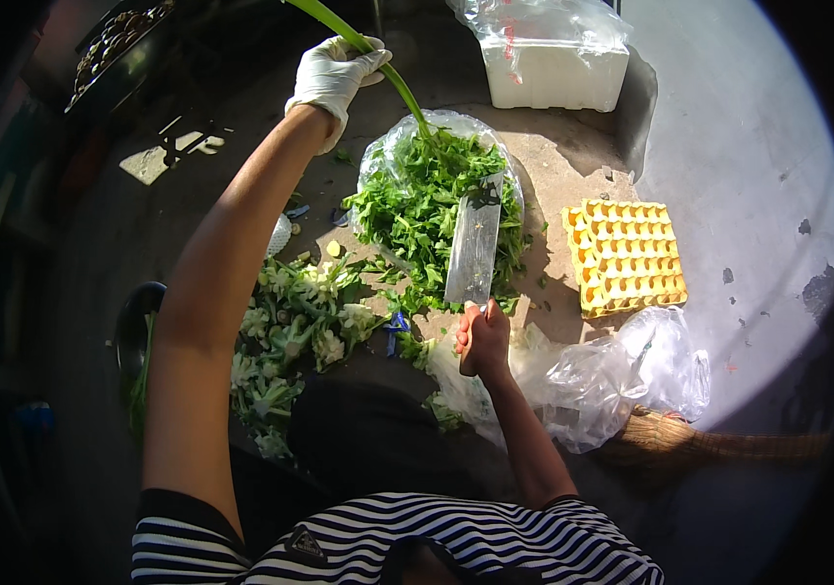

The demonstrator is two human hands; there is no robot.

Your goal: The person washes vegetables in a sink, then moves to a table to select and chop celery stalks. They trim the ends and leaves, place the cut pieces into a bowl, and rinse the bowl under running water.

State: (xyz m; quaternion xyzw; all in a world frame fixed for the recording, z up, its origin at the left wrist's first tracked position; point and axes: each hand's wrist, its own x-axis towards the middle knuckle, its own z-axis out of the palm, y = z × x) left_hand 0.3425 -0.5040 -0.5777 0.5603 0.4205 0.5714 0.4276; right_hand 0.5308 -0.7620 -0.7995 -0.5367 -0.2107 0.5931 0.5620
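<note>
Up at the top, my left hand (331, 75) wears a white glove and grips a long green stalk (404, 89), which looks like celery. The stalk slants down to the right, its lower end touching a heap of green leaves (406, 219). Clear plastic (382, 157) lines the far and left edge of that heap. A broad-bladed cleaver (474, 245) is held by its handle in my bare right hand (486, 340). Its blade points away from me, over the heap's right side; a few bits cling to the metal.
Pale vegetable trimmings (300, 314) lie left of the leaves. Stacked yellow egg trays (633, 256) sit to the right, with crumpled plastic bags (578, 387) and a straw broom (673, 435) nearer me. A white foam box (556, 73) stands behind. A dark bowl (135, 322) is at left.
</note>
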